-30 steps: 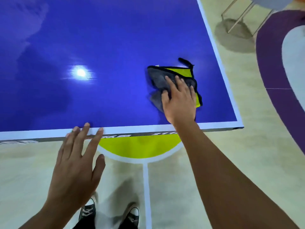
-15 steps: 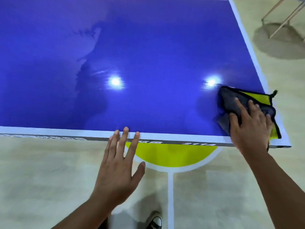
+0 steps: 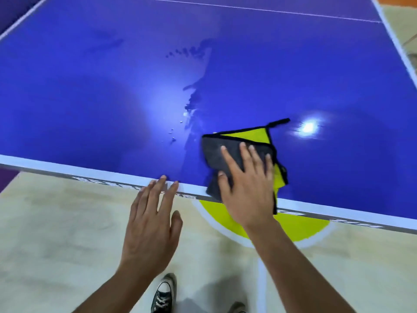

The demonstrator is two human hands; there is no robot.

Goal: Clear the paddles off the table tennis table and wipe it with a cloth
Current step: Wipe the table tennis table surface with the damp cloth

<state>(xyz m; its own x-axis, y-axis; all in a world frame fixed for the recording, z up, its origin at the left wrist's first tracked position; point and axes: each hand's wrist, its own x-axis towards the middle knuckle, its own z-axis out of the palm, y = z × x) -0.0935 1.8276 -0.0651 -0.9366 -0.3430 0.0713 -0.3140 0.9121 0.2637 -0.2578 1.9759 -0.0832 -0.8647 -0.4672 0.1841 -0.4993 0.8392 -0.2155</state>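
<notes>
Cloth moved left from rt corner to mid near edge of table tennis table, R hand flat pressing it, L hand open, empty, fingertips at edge; wiping step; next prob. sweep over droplets.

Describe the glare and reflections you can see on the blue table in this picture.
Head view: a sharp white glare spot sits on the glossy table right of the cloth; a wider, softer glow lies up-left of it; wet streaks and droplets break the sheen beside that glow.
</notes>
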